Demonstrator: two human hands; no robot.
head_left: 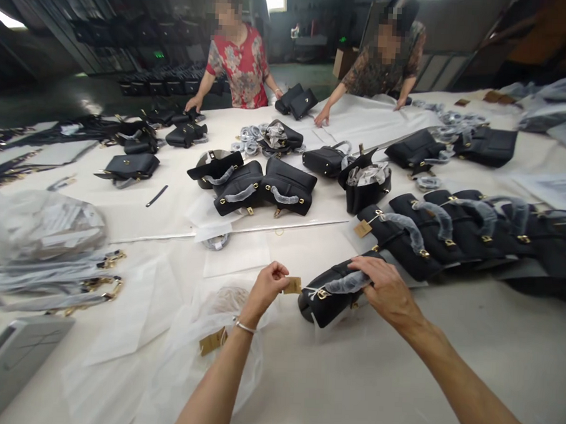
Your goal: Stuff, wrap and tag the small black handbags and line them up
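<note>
A black handbag lies in front of me on the white table, its handle wrapped in clear plastic film. My right hand grips the bag at the right end of that handle. Just left of the bag, my left hand pinches a small brown hang tag. A white string runs by the gold ring at the handle's left end. Close to my left forearm sits a clear plastic bag with another brown tag on it.
Several black handbags line up at the right, one with a brown tag. More bags stand mid-table. Wrapped straps and white sheets lie left. Two people work across the table.
</note>
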